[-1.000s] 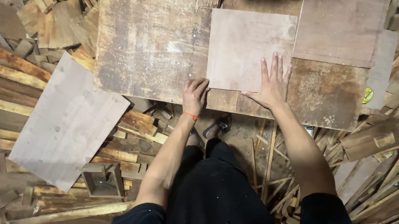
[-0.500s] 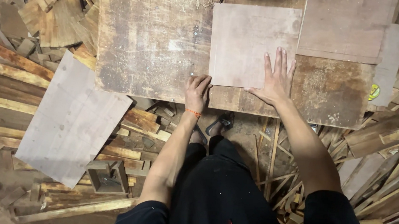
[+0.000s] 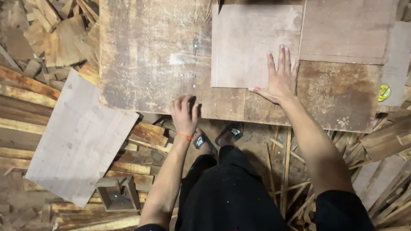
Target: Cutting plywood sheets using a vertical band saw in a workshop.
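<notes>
— While the worn table (image 3: 152, 54) is leaned over, what is pressed by the right hand (image 3: 280, 79)?

— A thin rectangular plywood sheet (image 3: 251, 44) is pinned flat on the table by it. The fingers are spread and laid out straight, nothing is gripped, and the sheet's lower right corner is covered by the palm. Most of the sheet lies beyond and to the left of those fingertips.

— And the left hand (image 3: 185, 113)?

— The table's near edge is touched by it, with the fingers bent loosely over the edge. Whether the edge is truly gripped cannot be told from above.

— What has been changed since half a second ago?

— Very little. Both hands have been kept where they were, and the sheet appears not to have been shifted.

— What is seen around them?

— A second sheet (image 3: 349, 26) is overlapped just right of the right fingers. A larger pale board (image 3: 78, 138) is laid on scrap wood, well left of the left fingers.
</notes>
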